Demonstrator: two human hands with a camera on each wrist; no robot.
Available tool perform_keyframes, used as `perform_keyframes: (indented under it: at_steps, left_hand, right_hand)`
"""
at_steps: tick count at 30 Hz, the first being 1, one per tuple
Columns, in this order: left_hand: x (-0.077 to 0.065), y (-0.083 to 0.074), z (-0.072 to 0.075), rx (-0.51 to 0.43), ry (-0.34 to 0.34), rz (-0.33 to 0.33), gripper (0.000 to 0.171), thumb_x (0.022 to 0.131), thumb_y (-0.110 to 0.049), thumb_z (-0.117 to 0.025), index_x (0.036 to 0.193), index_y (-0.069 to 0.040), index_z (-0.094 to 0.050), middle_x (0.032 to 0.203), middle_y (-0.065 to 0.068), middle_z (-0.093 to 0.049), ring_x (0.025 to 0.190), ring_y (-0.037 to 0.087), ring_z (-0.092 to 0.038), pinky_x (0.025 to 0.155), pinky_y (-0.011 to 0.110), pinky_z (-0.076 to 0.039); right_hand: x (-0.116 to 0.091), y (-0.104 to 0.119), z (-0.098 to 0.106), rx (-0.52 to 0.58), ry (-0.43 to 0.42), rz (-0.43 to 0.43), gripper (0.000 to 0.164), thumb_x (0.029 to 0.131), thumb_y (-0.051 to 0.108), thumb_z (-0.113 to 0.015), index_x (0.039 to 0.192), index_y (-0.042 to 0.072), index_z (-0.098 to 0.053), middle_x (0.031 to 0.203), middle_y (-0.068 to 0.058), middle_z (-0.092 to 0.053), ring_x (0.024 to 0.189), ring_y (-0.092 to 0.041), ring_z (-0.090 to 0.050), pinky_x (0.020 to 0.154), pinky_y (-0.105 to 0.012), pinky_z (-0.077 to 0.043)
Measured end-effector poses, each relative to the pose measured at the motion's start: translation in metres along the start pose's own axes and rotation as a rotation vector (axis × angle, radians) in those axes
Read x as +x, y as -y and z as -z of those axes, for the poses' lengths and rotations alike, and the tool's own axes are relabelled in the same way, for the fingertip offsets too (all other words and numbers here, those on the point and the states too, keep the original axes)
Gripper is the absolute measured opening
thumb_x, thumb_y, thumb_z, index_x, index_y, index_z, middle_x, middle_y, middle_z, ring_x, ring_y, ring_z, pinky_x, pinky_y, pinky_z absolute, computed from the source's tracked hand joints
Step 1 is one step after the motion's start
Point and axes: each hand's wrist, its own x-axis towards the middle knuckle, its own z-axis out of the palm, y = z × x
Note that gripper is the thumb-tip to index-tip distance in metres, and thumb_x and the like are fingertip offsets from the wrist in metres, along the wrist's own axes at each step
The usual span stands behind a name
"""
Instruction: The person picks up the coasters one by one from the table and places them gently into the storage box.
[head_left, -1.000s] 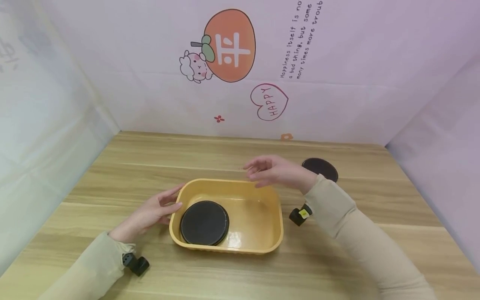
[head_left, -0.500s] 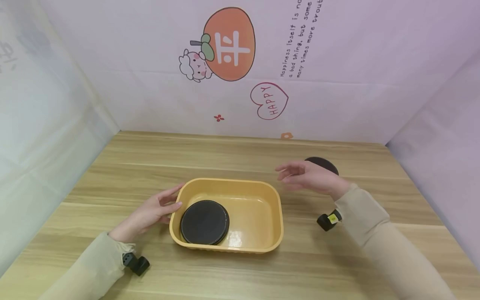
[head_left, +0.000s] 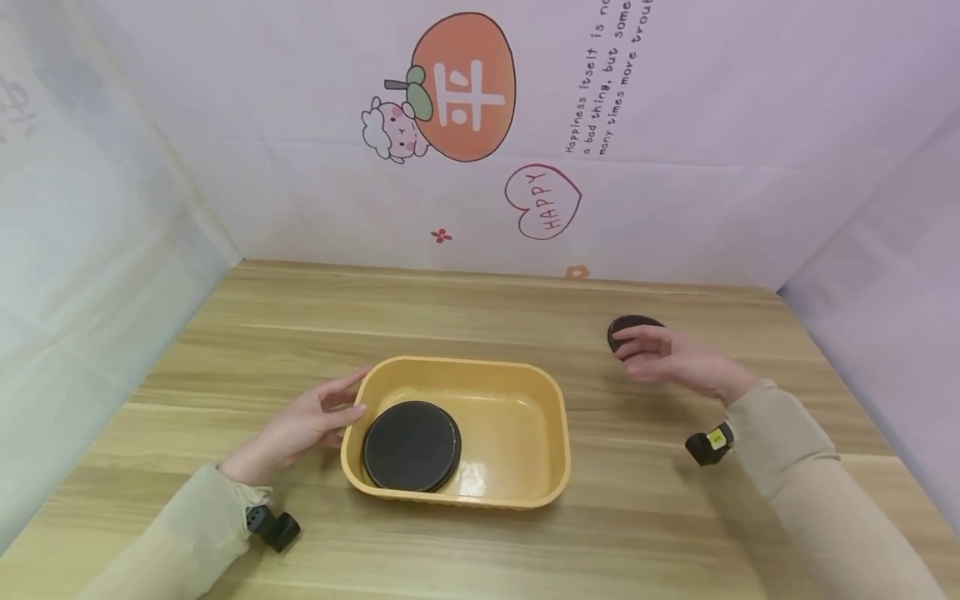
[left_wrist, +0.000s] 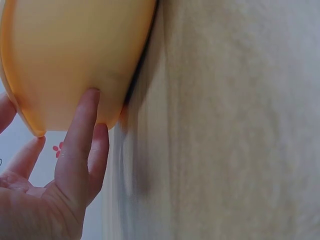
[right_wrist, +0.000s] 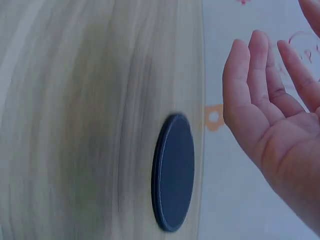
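On the table stands a yellow plastic box [head_left: 495, 492]. A round black coaster [head_left: 411, 446] with a stitched edge lies in its left half, apparently on top of another. My left hand [head_left: 303, 425] holds the box's left end, thumb over the rim; in the left wrist view a fingertip touches the outer wall [left_wrist: 75, 60]. Farther back, my right hand [head_left: 675, 358] hangs above the table, fingers loosely bent and holding nothing. It partly covers another round black coaster [head_left: 630, 323]. In the right wrist view this coaster [right_wrist: 176, 175] lies flat, apart from the hand, with a layered edge.
The wooden tabletop [head_left: 450, 558] surrounds the box. White printed cloth [head_left: 675, 108] rises at the back, with more cloth at both sides. A small black camera [head_left: 708, 444] sits at the right wrist, and another camera [head_left: 273, 527] at the left.
My right hand has moved right, from over the box's back rim to the coaster at the back right. The left hand and the box have stayed in place.
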Motion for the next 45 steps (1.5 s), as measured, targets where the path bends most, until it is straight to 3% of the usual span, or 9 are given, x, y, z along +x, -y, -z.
perform_keyframes:
  at_steps: [5, 14, 23, 25, 28, 32, 36, 41, 45]
  left_hand:
    - [0.0, -0.001, -0.001, 0.003, 0.0, 0.005, 0.069, 0.095, -0.015, -0.057, 0.151, -0.009, -0.019, 0.137, 0.034, -0.036, 0.1, 0.02, -0.061, 0.077, 0.039, -0.058]
    - [0.001, -0.002, 0.001, 0.01, 0.003, -0.001, 0.069, 0.095, -0.016, -0.057, 0.152, -0.009, -0.018, 0.139, 0.035, -0.035, 0.102, 0.021, -0.061, 0.077, 0.039, -0.058]
    - [0.0, -0.004, 0.001, 0.01, -0.004, 0.0, 0.069, 0.095, -0.014, -0.057, 0.152, -0.01, -0.018, 0.138, 0.035, -0.036, 0.1, 0.02, -0.062, 0.076, 0.038, -0.058]
    - [0.0, -0.004, 0.0, 0.01, -0.009, -0.003, 0.068, 0.095, -0.014, -0.057, 0.152, -0.01, -0.018, 0.137, 0.035, -0.036, 0.1, 0.02, -0.062, 0.076, 0.038, -0.058]
    - [0.0, -0.004, 0.0, 0.017, -0.012, -0.003, 0.068, 0.095, -0.014, -0.057, 0.152, -0.01, -0.019, 0.136, 0.034, -0.038, 0.099, 0.02, -0.062, 0.076, 0.037, -0.058]
    - [-0.001, -0.004, -0.002, 0.021, -0.017, 0.006, 0.068, 0.095, -0.014, -0.057, 0.151, -0.01, -0.019, 0.135, 0.034, -0.039, 0.098, 0.019, -0.062, 0.075, 0.037, -0.058]
    - [-0.001, -0.003, -0.003, 0.019, -0.022, 0.013, 0.068, 0.095, -0.015, -0.057, 0.151, -0.01, -0.019, 0.135, 0.034, -0.039, 0.098, 0.018, -0.062, 0.075, 0.036, -0.058]
    - [-0.001, 0.0, -0.003, 0.017, -0.021, 0.016, 0.069, 0.095, -0.016, -0.058, 0.151, -0.009, -0.019, 0.135, 0.034, -0.039, 0.097, 0.017, -0.062, 0.075, 0.037, -0.058]
    - [-0.001, -0.001, -0.004, 0.015, -0.016, 0.016, 0.069, 0.095, -0.015, -0.057, 0.151, -0.008, -0.018, 0.134, 0.034, -0.039, 0.097, 0.017, -0.062, 0.076, 0.038, -0.058]
  right_hand:
    - [-0.005, -0.008, 0.014, -0.004, -0.027, -0.007, 0.053, 0.09, 0.007, -0.062, 0.137, 0.001, -0.039, 0.117, -0.003, -0.054, 0.103, -0.007, -0.059, 0.084, -0.021, -0.052]
    - [0.0, -0.024, 0.036, -0.054, -0.098, -0.038, 0.063, 0.094, 0.011, -0.057, 0.143, -0.009, -0.024, 0.134, -0.03, -0.039, 0.097, 0.001, -0.057, 0.083, -0.021, -0.052]
    - [0.007, -0.037, 0.048, -0.111, -0.231, -0.065, 0.066, 0.096, 0.018, -0.056, 0.145, -0.007, -0.02, 0.139, -0.031, -0.034, 0.095, 0.01, -0.051, 0.085, -0.021, -0.05]
    - [0.01, -0.039, 0.05, -0.146, -0.274, -0.066, 0.066, 0.096, 0.022, -0.055, 0.146, -0.005, -0.021, 0.14, -0.029, -0.035, 0.102, 0.004, -0.05, 0.085, -0.023, -0.049]
    - [0.013, -0.041, 0.053, -0.179, -0.299, -0.077, 0.067, 0.095, 0.023, -0.057, 0.146, -0.004, -0.023, 0.142, -0.029, -0.034, 0.119, -0.021, -0.047, 0.09, -0.031, -0.046]
    - [0.017, -0.045, 0.055, -0.186, -0.298, -0.089, 0.069, 0.093, 0.019, -0.06, 0.145, -0.007, -0.023, 0.145, -0.034, -0.029, 0.131, -0.047, -0.03, 0.099, -0.051, -0.04]
    - [0.019, -0.048, 0.059, -0.233, -0.292, -0.117, 0.072, 0.09, 0.02, -0.064, 0.145, -0.006, -0.025, 0.148, -0.034, -0.022, 0.133, -0.053, -0.021, 0.103, -0.062, -0.033]
    - [0.024, -0.053, 0.064, -0.451, -0.25, -0.193, 0.082, 0.082, 0.04, -0.071, 0.144, 0.001, -0.033, 0.149, -0.033, -0.021, 0.132, -0.056, -0.021, 0.104, -0.069, -0.023]
    - [0.027, -0.056, 0.063, -0.571, -0.224, -0.173, 0.084, 0.079, 0.045, -0.072, 0.142, 0.001, -0.037, 0.146, -0.035, -0.024, 0.13, -0.057, -0.023, 0.102, -0.07, -0.022]
